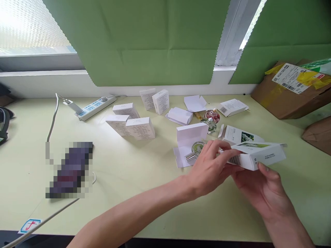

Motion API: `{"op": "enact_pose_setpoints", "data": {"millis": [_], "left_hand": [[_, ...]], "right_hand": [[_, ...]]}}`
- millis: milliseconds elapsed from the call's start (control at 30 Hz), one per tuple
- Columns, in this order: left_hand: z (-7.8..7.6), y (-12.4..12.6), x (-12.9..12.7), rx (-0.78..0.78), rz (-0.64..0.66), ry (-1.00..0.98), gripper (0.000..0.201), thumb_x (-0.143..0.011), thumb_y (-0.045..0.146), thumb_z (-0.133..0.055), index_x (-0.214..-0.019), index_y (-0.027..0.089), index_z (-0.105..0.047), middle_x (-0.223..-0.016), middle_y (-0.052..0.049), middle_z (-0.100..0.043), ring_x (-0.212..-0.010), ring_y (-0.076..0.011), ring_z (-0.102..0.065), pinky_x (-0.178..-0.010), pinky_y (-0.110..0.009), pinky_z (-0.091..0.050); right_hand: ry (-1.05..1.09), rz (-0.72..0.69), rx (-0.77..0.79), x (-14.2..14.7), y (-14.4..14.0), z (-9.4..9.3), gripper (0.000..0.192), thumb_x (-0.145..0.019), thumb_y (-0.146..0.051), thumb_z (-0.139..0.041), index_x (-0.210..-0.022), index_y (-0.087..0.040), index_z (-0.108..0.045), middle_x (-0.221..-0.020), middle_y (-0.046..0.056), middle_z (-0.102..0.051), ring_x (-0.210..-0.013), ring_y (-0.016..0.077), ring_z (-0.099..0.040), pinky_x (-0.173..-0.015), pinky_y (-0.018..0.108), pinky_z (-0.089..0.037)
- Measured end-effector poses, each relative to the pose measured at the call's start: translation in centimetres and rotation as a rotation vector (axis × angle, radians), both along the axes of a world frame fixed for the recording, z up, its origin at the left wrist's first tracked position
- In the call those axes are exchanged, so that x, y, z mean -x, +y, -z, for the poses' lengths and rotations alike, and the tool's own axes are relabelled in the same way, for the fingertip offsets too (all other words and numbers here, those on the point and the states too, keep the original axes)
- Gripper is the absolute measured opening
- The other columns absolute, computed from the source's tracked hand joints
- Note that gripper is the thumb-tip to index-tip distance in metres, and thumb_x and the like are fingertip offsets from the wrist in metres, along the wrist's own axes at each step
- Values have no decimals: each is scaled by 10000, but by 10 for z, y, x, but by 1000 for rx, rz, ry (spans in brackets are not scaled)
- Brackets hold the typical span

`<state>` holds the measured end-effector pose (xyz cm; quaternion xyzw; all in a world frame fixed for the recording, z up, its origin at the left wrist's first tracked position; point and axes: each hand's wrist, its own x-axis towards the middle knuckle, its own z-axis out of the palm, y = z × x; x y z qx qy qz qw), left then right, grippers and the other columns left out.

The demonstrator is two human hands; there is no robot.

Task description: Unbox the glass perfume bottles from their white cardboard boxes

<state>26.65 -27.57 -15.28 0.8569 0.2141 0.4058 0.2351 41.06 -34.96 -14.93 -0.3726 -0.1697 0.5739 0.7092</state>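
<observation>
A small white carton with a green picture on its face [269,156] is held above the table on the right. My right hand [263,193] supports it from below, thumb on its near side. The fingers of my left hand [209,168] are closed at the carton's left end, partly hiding it. Just behind my left hand, a round glass perfume bottle with a silver cap [198,148] lies by a folded white card insert [192,132]. Another white box with a flower picture [240,135] lies behind the held carton.
Red [212,115] and green [210,125] glass bottles stand farther back, near white inserts [179,115] and a flat carton [232,106]. Several white boxes [141,129] stand mid-table. A power strip [97,107], a blurred-out dark device [71,170] with a cable, and brown cardboard boxes [292,96] flank them.
</observation>
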Motion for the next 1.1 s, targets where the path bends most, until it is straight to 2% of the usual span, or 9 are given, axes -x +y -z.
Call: {"op": "enact_pose_setpoints", "data": {"millis": [133,267,500,633,733,800,867,967,1100], "left_hand": [[0,1,2,28,10,7,244,-963,411,-541,-1054,188,-582,-1076,-58,-645,-1021,-172,-580,-882,-323,-455],[-8,3,7,-6,42,129,253,-1014,397,-437,-1102,196,-564,-1048,-34,-692,-1045,-175,-597,-866,-342,-405],[-29,22,15,-5,238,281,389,-989,464,-443,-1242,208,-593,-1141,-105,-555,-883,-162,-584,-775,-301,-489],[-48,39,34,99,452,501,292,-970,443,-502,-1112,231,-642,-1051,-48,-611,-851,-148,-612,-729,-272,-479],[-56,54,51,153,250,776,268,-974,396,-495,-1114,200,-612,-1036,-52,-623,-902,-178,-613,-710,-277,-461],[-56,59,58,143,92,941,371,-932,424,-550,-1207,176,-546,-1127,-86,-605,-1004,-229,-599,-730,-304,-462],[-53,60,61,149,15,1085,497,-874,444,-619,-1248,141,-496,-1176,-118,-598,-1045,-263,-595,-724,-322,-469],[-48,58,60,180,-12,1217,465,-834,447,-658,-1149,123,-546,-1108,-125,-648,-994,-270,-630,-698,-325,-477],[-42,59,57,156,44,1209,203,-890,363,-579,-894,164,-623,-981,-91,-696,-914,-249,-665,-661,-309,-469]], "right_hand": [[-17,28,8,5,-2,0,446,-832,-339,-635,-1276,-367,-616,-1164,3,-705,-963,185,-678,-793,268,-582],[-89,90,-37,7,-1,1,432,-840,-338,-619,-1272,-350,-619,-1193,5,-698,-1009,180,-668,-865,275,-559],[-219,143,7,-15,-4,4,358,-840,-351,-615,-1196,-388,-638,-1239,-11,-680,-1255,222,-558,-983,362,-533],[-306,69,141,-44,7,3,301,-794,-386,-676,-1091,-332,-670,-1263,14,-665,-1273,282,-552,-989,444,-545],[-438,21,208,-72,33,5,363,-753,-388,-726,-1091,-284,-643,-1282,46,-648,-1222,278,-593,-1007,446,-527],[-643,104,234,-92,55,8,461,-750,-408,-720,-1173,-284,-585,-1305,59,-631,-1181,247,-621,-1006,406,-519],[-865,230,303,-111,75,11,676,-749,-429,-701,-1355,-295,-435,-1396,91,-560,-1206,229,-602,-982,369,-522],[-1072,335,435,-128,90,13,967,-702,-477,-746,-1501,-246,-254,-1487,187,-425,-1240,300,-555,-969,435,-499],[-1359,287,550,-128,92,14,1061,-611,-512,-817,-1513,-262,-318,-1438,188,-467,-1148,382,-575,-962,545,-428]]}}
